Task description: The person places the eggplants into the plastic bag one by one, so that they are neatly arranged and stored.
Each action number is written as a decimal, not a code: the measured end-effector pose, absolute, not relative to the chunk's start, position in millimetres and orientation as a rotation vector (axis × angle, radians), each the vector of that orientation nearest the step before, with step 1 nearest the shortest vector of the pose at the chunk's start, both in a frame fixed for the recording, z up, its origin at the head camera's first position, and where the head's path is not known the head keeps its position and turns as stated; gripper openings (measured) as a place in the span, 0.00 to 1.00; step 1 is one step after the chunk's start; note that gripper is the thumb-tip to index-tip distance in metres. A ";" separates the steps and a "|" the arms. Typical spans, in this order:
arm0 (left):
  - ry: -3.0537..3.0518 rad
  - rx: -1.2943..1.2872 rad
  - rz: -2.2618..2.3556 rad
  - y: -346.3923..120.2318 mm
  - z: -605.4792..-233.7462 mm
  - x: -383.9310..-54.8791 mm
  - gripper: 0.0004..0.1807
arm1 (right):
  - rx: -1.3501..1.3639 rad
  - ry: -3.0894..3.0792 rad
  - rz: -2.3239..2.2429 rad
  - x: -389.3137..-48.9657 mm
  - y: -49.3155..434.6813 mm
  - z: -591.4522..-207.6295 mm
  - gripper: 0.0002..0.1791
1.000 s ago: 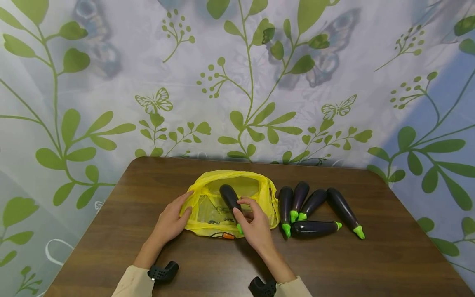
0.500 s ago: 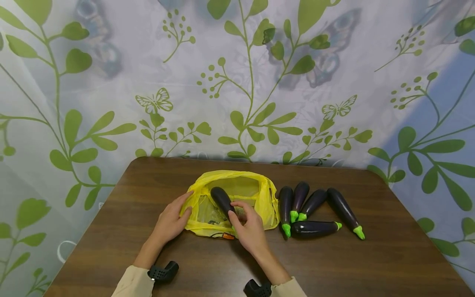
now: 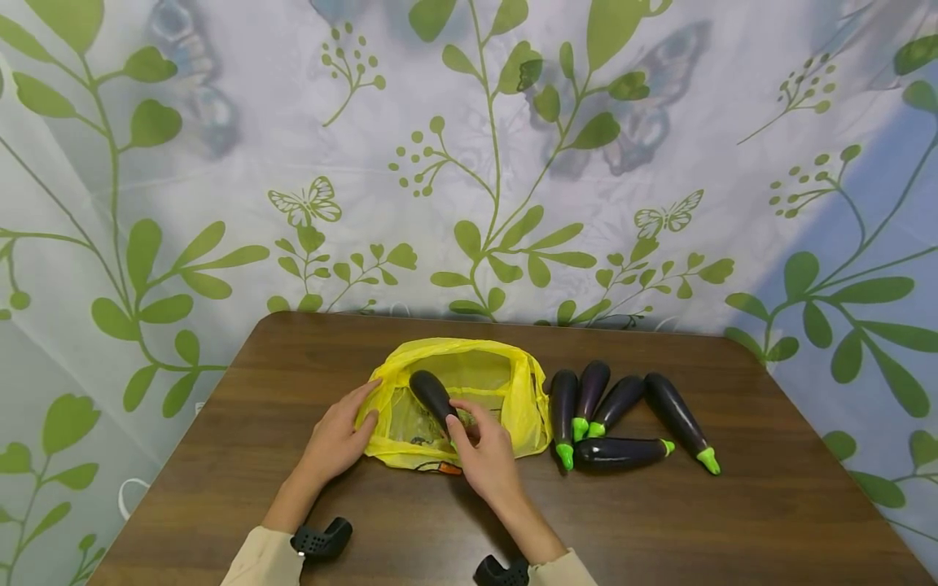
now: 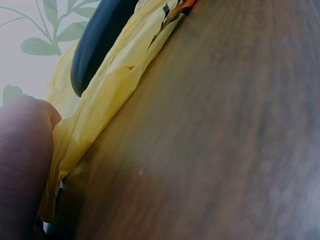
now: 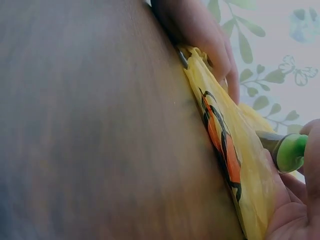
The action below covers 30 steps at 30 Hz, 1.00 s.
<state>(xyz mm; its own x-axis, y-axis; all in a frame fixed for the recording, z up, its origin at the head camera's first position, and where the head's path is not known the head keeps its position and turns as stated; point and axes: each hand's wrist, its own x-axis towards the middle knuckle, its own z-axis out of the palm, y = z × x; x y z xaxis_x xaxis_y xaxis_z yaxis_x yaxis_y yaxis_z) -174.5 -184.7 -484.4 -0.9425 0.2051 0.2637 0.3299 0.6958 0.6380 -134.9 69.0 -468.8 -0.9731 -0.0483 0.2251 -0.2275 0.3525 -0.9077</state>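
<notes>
My right hand holds a dark purple eggplant by its stem end, between thumb and fingers. Its rounded end points away to the left, over the mouth of an open yellow plastic bag lying on the table. At the bag's left side, my left hand grips the edge, thumb and fingers spread along it. The left wrist view has the eggplant sloping down behind the near bag wall. A bright green stem cap shows beside my right fingers in the right wrist view.
Just right of the bag lie several more eggplants with green stems, one angled at the far right of the group. The brown wooden table ends at a leaf-patterned cloth behind it.
My right hand has carried the eggplant a little to the left across the bag's mouth. The left hand stays at the bag's edge, and the other eggplants have not moved.
</notes>
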 end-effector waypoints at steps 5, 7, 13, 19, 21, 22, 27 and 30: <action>-2.726 -0.439 -1.077 -184.0 -484.6 -174.7 0.28 | 0.308 -2.490 1.632 -134.7 66.9 -470.4 0.23; -2.724 -0.442 -1.080 -183.9 -484.2 -174.7 0.28 | 0.344 -2.500 1.650 -134.0 66.9 -470.7 0.25; -2.731 -0.440 -1.084 -183.4 -483.6 -174.4 0.28 | 0.453 -2.561 1.621 -132.3 67.7 -471.8 0.34; -2.737 -0.435 -1.081 -183.2 -483.6 -174.1 0.28 | 0.471 -2.652 1.573 -131.7 68.4 -471.7 0.38; -2.741 -0.434 -1.078 -183.1 -483.3 -174.1 0.28 | 0.461 -2.670 1.575 -131.9 68.1 -471.5 0.38; -2.743 -0.433 -1.076 -183.1 -483.1 -174.0 0.28 | 0.462 -2.677 1.578 -132.0 67.9 -471.6 0.38; -2.748 -0.429 -1.073 -182.9 -482.2 -173.6 0.28 | 0.516 -2.712 1.596 -132.6 65.9 -471.3 0.40; -2.744 -0.431 -1.074 -182.9 -482.4 -173.8 0.28 | 0.544 -2.726 1.602 -133.0 64.5 -471.4 0.42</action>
<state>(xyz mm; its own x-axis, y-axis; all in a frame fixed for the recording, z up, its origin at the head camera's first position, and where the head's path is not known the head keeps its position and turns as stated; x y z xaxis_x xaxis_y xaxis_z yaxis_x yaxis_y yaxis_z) -173.8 -182.9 -482.4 -0.9450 0.2061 0.2540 0.3238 0.6997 0.6368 -133.0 64.5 -471.4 -0.9404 -0.3210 0.1121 -0.2542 0.4446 -0.8589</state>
